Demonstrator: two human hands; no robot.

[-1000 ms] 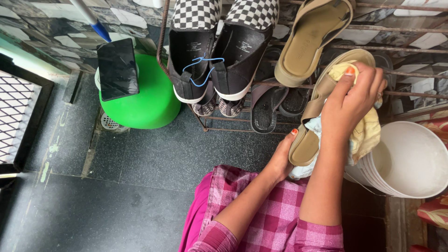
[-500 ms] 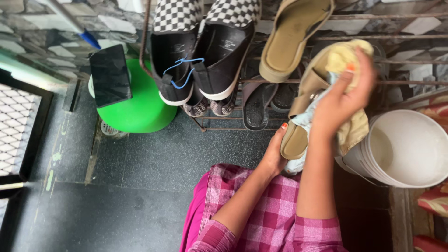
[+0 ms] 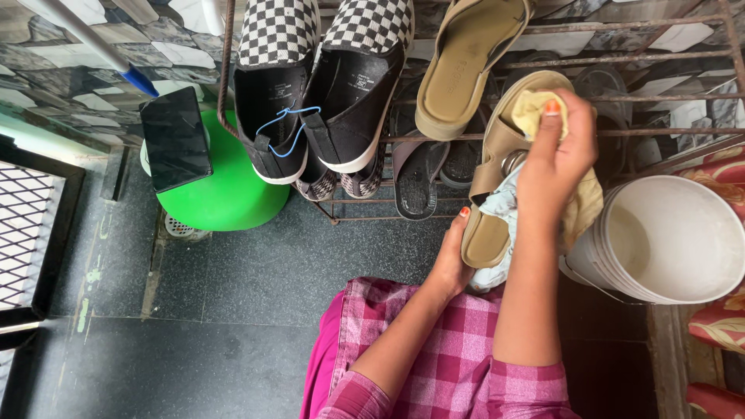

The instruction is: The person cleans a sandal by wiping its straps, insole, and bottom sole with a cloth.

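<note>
My left hand (image 3: pixel 452 260) grips the heel end of a tan sandal (image 3: pixel 495 167), holding it tilted in front of the metal shoe rack (image 3: pixel 621 132). My right hand (image 3: pixel 555 159) presses a pale yellow cloth (image 3: pixel 535 112) against the toe end of that sandal; more of the cloth hangs below my wrist beside the bucket. A light blue part of the cloth shows under the sandal.
The rack holds a second tan sandal (image 3: pixel 462 62), two black shoes with checkered toes (image 3: pixel 318 85) and dark sandals below. A white bucket (image 3: pixel 667 240) stands at right. A green stool (image 3: pixel 225 186) with a dark phone (image 3: pixel 174 140) stands at left, near a floor drain.
My right hand has slid the cloth along the sandal's toe end, and the view has drifted so everything sits a little left and lower. My left hand keeps its hold on the heel.
</note>
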